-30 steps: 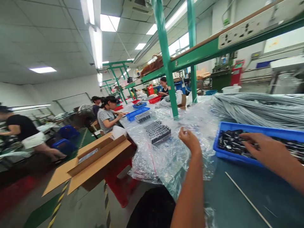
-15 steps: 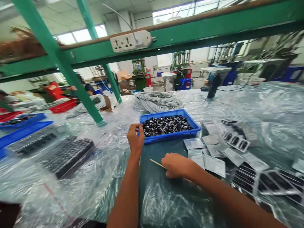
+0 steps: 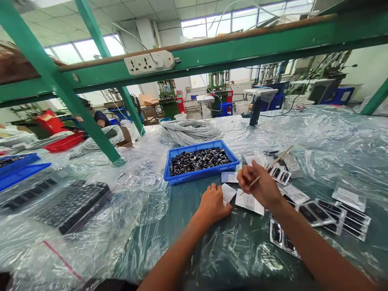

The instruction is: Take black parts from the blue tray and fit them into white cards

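My left hand [image 3: 214, 203] rests on the green table with its fingers curled onto a small clear packet [image 3: 228, 192]. My right hand [image 3: 261, 184] hovers just to the right of it, pinching a thin wooden stick [image 3: 274, 163] that points up and to the right. A flat white packet [image 3: 250, 202] lies under my right hand. Behind both hands stands a blue tray [image 3: 178, 177] filled with small black parts [image 3: 198, 158].
Filled packets with black parts [image 3: 321, 213] lie scattered to the right. A black parts block under clear plastic [image 3: 75, 200] sits at the left. A coil of grey cable [image 3: 190, 131] lies behind the tray. A green frame post [image 3: 69, 95] and a power strip [image 3: 149, 62] stand overhead. A person works at the far left.
The view settled on the table in front. My left hand came down from the tray's corner onto a packet. My right hand picked the stick up off the table.
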{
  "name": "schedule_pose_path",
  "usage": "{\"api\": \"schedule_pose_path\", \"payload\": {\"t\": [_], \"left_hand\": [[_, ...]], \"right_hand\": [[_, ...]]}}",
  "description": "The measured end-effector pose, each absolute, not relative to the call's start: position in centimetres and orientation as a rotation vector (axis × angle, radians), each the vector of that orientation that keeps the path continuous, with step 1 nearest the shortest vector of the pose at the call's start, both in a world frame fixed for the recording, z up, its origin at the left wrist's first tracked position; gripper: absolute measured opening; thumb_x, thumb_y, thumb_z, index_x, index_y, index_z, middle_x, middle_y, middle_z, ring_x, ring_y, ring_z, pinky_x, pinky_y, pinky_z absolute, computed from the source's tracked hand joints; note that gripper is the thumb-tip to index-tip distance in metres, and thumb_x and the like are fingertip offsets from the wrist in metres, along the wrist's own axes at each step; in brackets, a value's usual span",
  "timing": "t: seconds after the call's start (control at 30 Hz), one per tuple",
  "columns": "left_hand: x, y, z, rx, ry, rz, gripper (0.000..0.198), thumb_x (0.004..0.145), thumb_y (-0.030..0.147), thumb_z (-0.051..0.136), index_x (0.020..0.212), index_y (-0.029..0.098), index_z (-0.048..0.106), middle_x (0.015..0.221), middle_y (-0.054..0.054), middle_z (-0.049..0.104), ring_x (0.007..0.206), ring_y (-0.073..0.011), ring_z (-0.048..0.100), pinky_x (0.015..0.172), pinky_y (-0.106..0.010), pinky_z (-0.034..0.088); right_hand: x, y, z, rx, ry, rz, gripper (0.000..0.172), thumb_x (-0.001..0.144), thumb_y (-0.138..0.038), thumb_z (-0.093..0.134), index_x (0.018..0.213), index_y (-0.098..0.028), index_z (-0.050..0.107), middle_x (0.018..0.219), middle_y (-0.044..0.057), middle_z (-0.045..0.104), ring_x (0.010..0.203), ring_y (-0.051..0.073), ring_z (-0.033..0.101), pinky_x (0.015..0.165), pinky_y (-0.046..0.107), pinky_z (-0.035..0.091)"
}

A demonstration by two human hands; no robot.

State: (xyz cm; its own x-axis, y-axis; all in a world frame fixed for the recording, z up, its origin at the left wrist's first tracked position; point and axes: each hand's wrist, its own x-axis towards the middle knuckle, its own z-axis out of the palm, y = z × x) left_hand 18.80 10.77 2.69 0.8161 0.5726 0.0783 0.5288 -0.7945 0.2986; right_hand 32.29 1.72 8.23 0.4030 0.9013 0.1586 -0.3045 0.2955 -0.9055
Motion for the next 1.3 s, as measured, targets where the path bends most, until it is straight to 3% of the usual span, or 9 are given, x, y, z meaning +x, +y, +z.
{"api": "schedule_pose_path", "payload": {"t": [0.07, 0.23, 0.37, 0.5, 0.57, 0.87, 0.97, 1.1, 1.3], "left_hand": [[16.4, 10.7, 3.0, 2.729, 0.844, 0.256, 0.037, 0.073, 0.028, 0.059, 0.107, 0.015, 0.061, 0.109, -0.016, 0.06, 0.105, -0.0313, 0.057, 0.09, -0.04, 0.048], [10.8, 8.4, 2.4, 2.581, 1.017, 0.357, 0.044, 0.073, 0.026, 0.059, 0.117, 0.021, 0.06, 0.11, -0.012, 0.056, 0.109, -0.0291, 0.054, 0.096, -0.042, 0.044], [9.6, 6.9, 1.0, 2.333, 1.117, 0.588, 0.042, 0.071, 0.022, 0.062, 0.113, 0.021, 0.058, 0.109, -0.008, 0.061, 0.105, -0.0251, 0.057, 0.095, -0.04, 0.045], [9.7, 6.8, 0.0, 2.096, 1.148, 0.782, 0.07, 0.065, 0.022, 0.072, 0.129, 0.02, 0.045, 0.112, -0.007, 0.067, 0.105, -0.0251, 0.062, 0.093, -0.039, 0.048], [9.8, 7.0, -0.2, 2.053, 1.136, 0.796, 0.073, 0.063, 0.021, 0.072, 0.13, 0.021, 0.044, 0.109, -0.006, 0.069, 0.102, -0.025, 0.065, 0.089, -0.038, 0.05], [10.2, 6.6, -0.5, 2.076, 1.117, 0.831, 0.05, 0.058, 0.019, 0.079, 0.104, 0.022, 0.059, 0.101, -0.004, 0.069, 0.095, -0.0254, 0.066, 0.086, -0.035, 0.051], [10.5, 6.4, -1.1, 2.148, 1.147, 0.777, 0.059, 0.06, 0.028, 0.082, 0.112, 0.019, 0.056, 0.11, -0.008, 0.067, 0.1, -0.0271, 0.064, 0.09, -0.036, 0.049], [10.8, 5.7, -1.2, 2.322, 1.16, 0.703, 0.06, 0.073, 0.037, 0.072, 0.124, 0.014, 0.049, 0.115, -0.012, 0.065, 0.107, -0.0294, 0.06, 0.093, -0.04, 0.046], [11.6, 4.7, -0.2, 2.434, 1.257, 0.683, 0.055, 0.077, 0.052, 0.067, 0.114, 0.014, 0.057, 0.112, -0.016, 0.06, 0.109, -0.0332, 0.054, 0.093, -0.045, 0.045]], "right_hand": [[31.0, 3.1, 8.1, -0.866, -0.827, 1.067, 0.056, 0.083, -0.064, 0.053, 0.052, -0.021, 0.035, 0.047, -0.005, 0.035, 0.041, 0.009, 0.029, 0.041, 0.025, 0.026], [25.8, 6.6, 5.6, -0.853, -0.809, 1.277, 0.06, 0.079, -0.064, 0.057, 0.048, -0.023, 0.027, 0.043, -0.009, 0.018, 0.039, 0.006, 0.011, 0.04, 0.024, 0.009], [22.0, 7.7, 3.5, -0.864, -0.722, 1.253, 0.059, 0.082, -0.063, 0.052, 0.047, -0.023, 0.025, 0.041, -0.008, 0.019, 0.037, 0.006, 0.013, 0.04, 0.024, 0.011], [20.6, 7.7, 2.6, -0.871, -0.724, 1.184, 0.058, 0.083, -0.059, 0.052, 0.047, -0.023, 0.025, 0.041, -0.008, 0.019, 0.037, 0.006, 0.015, 0.04, 0.023, 0.014], [20.4, 7.8, 2.4, -0.889, -0.731, 1.158, 0.056, 0.084, -0.054, 0.052, 0.047, -0.022, 0.026, 0.041, -0.007, 0.021, 0.038, 0.007, 0.017, 0.041, 0.023, 0.017], [21.0, 6.9, 0.4, -1.096, -0.899, 1.167, 0.047, 0.076, -0.048, 0.057, 0.044, -0.024, 0.032, 0.04, -0.005, 0.029, 0.038, 0.009, 0.023, 0.039, 0.026, 0.017], [22.3, 5.1, 0.8, -1.214, -1.024, 1.335, 0.048, 0.079, -0.048, 0.058, 0.045, -0.024, 0.034, 0.044, -0.003, 0.03, 0.041, 0.011, 0.024, 0.043, 0.03, 0.02], [24.3, 5.0, 2.3, -1.264, -1.056, 1.429, 0.054, 0.084, -0.053, 0.054, 0.045, -0.023, 0.031, 0.046, -0.003, 0.023, 0.041, 0.011, 0.022, 0.048, 0.036, 0.019], [25.1, 7.4, 4.2, -1.141, -1.054, 1.055, 0.025, 0.084, -0.047, 0.064, 0.071, -0.026, 0.058, 0.06, -0.002, 0.04, 0.045, 0.009, 0.032, 0.049, 0.033, 0.021]]}}
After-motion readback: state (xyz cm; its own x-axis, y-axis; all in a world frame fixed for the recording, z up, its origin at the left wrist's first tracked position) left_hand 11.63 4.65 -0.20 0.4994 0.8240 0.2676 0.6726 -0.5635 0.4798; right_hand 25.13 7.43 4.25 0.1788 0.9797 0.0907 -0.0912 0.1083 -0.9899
